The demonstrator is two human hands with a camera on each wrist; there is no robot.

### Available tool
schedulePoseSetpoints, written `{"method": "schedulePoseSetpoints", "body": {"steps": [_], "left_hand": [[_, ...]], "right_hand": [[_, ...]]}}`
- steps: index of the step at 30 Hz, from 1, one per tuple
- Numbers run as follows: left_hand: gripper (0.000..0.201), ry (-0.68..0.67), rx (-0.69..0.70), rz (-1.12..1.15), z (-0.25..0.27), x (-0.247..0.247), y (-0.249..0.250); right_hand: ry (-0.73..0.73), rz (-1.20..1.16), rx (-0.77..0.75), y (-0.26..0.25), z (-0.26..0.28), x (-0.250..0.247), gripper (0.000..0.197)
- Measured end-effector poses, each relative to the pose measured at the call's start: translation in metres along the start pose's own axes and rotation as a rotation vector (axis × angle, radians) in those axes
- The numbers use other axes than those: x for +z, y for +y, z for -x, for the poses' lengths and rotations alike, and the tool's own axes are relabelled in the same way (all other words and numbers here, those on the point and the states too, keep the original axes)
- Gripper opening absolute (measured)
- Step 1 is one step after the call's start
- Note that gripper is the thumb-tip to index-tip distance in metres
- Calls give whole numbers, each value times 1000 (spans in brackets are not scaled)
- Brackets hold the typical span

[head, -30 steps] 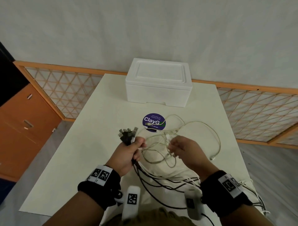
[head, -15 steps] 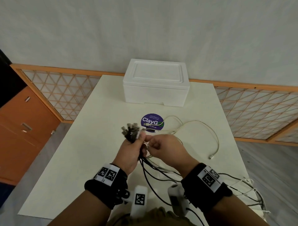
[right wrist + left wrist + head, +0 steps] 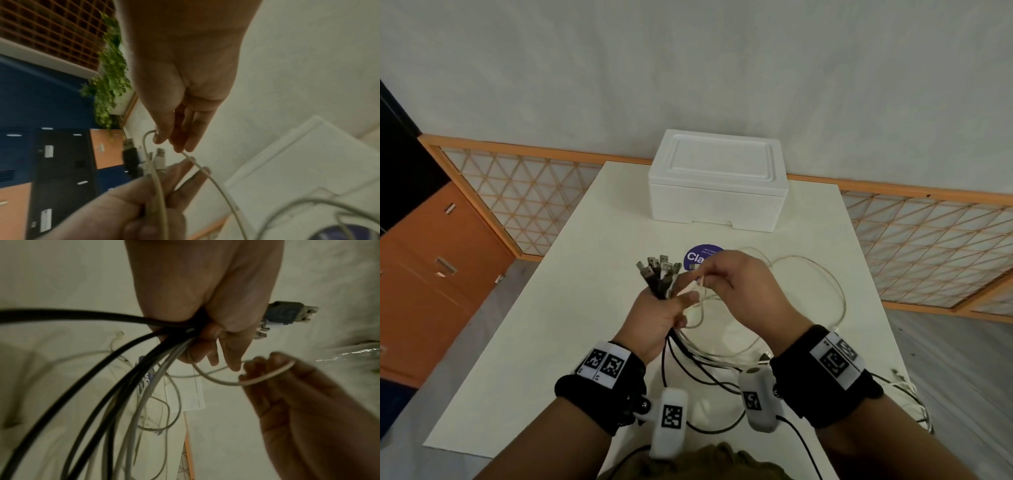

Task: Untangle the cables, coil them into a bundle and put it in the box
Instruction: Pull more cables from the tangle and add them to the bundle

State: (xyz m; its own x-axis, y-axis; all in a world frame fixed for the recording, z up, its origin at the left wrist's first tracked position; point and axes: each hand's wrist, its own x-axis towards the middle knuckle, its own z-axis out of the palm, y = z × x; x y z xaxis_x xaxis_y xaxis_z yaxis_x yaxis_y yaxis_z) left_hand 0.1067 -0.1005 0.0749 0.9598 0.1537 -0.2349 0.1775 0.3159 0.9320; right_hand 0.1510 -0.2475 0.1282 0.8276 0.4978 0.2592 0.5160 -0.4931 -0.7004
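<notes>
My left hand point(image 3: 664, 308) grips a bunch of black and white cables point(image 3: 659, 274) just below their USB plugs, which fan out upward; the same bunch point(image 3: 144, 356) trails from my left hand point(image 3: 205, 331) in the left wrist view. My right hand point(image 3: 726, 277) pinches a thin white cable point(image 3: 702, 301) beside the left thumb. In the right wrist view that white cable point(image 3: 148, 146) loops over the right hand point(image 3: 174, 138) between thumb and fingertips. Its slack point(image 3: 825, 284) loops over the table. The white foam box point(image 3: 717, 180) stands shut at the table's far end.
A round purple sticker point(image 3: 697, 255) lies on the white table point(image 3: 571, 308) just past my hands. More black and white cables point(image 3: 900, 387) trail off the near right edge. A lattice screen point(image 3: 517, 192) and an orange cabinet point(image 3: 424, 274) stand to the left.
My right hand moved left from the loose white loops to the left hand and now holds a white cable up beside the plugs. Both hands rose slightly toward the box.
</notes>
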Motion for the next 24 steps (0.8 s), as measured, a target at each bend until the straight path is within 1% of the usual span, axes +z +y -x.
{"method": "schedulePoseSetpoints", "body": {"steps": [2,4,6,7,8,9,10,11,12,13,14,17,18,19,20,21,23,24], "left_hand": [[14,-19,34,-43,-2,5,5],[12,-27,86,-68,-3,9,11],[12,-5,134,-85,-3,12,16],[12,0,161,-81,-3,12,17],[10,0,178,-58,-2,12,20],[8,-13,195,-18,-1,12,22],[7,-31,200,41,1,13,25],[11,-43,197,114,2,14,28],[16,-50,182,184,3,15,31],[20,-56,166,236,4,15,33],[22,-58,153,260,5,16,34],[19,-90,148,255,3,13,30],[15,-103,153,240,3,11,29],[11,-102,155,223,2,8,25],[11,-97,147,190,1,4,22],[14,-84,127,136,0,1,19],[17,-66,67,12,0,-2,13],[17,-68,45,-44,1,-2,11]], "right_hand": [[37,-43,-133,-11,-1,-1,16],[139,-98,-188,-11,1,4,16],[260,-178,-111,0,0,9,21],[285,-214,-43,5,0,11,24],[250,-241,24,12,0,12,24],[157,-254,85,17,0,12,23],[19,-226,136,20,1,12,22],[-128,-140,153,22,3,13,20],[-242,-28,132,22,5,15,18],[-308,66,95,22,7,17,17],[-341,115,62,21,8,19,16],[-374,82,36,13,3,20,13],[-364,64,55,10,0,18,13],[-316,12,101,7,-2,16,13],[-234,-83,155,4,-4,13,13],[-119,-183,191,0,-6,9,14],[111,-379,195,-9,-9,-2,21],[194,-473,167,-16,-9,-8,25]]}}
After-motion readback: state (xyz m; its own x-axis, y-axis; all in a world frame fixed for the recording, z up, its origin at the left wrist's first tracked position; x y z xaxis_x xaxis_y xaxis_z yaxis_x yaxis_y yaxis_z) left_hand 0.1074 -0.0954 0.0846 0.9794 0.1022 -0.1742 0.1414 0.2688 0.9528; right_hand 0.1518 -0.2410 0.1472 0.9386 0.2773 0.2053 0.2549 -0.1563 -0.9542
